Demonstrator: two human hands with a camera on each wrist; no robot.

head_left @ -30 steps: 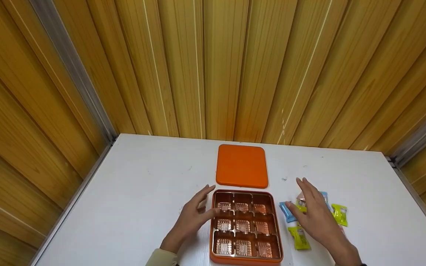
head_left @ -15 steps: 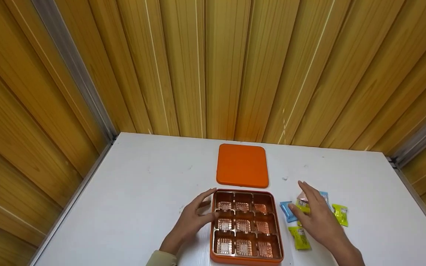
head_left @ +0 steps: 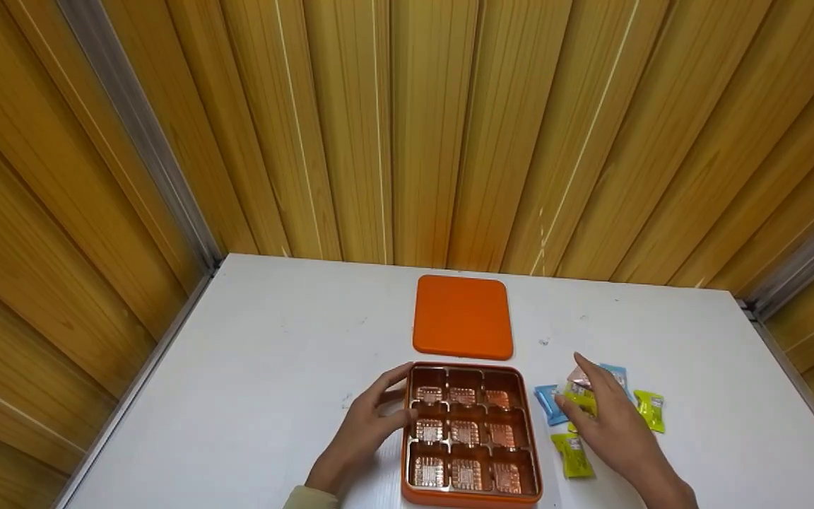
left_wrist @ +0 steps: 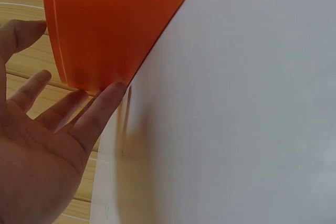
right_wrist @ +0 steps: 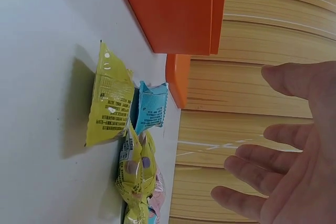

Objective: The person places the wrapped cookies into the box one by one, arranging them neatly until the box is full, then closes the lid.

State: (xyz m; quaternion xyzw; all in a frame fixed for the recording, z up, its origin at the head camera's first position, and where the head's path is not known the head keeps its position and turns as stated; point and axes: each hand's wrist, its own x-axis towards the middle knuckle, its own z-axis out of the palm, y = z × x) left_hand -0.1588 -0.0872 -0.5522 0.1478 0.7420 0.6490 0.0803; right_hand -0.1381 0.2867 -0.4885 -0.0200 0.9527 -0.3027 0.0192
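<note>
An orange square tin (head_left: 469, 495) with a brown plastic insert of several compartments stands at the front of the table. My left hand (head_left: 361, 428) holds its left side, thumb over the rim and fingers at the far-left corner. In the left wrist view, fingertips (left_wrist: 113, 93) meet the orange wall near its base. My right hand (head_left: 615, 428) hovers over small wrapped packets, thumb and fingers apart with nothing between them. A yellow packet (right_wrist: 113, 98) and a blue packet (right_wrist: 152, 107) lie nearest the tin; a pink packet (head_left: 576, 376) is partly hidden by the hand.
Behind the tin lies a flat orange lid (head_left: 462, 318). Another yellow packet (head_left: 650, 410) lies right of the hand. The white table (head_left: 280, 353) is walled by wood-patterned panels (head_left: 421, 141) at the back and sides.
My left hand has closed in on the tin, its fingers coming to the far-left corner. My right hand has shifted slightly down and right over the packets, its fingers closer together.
</note>
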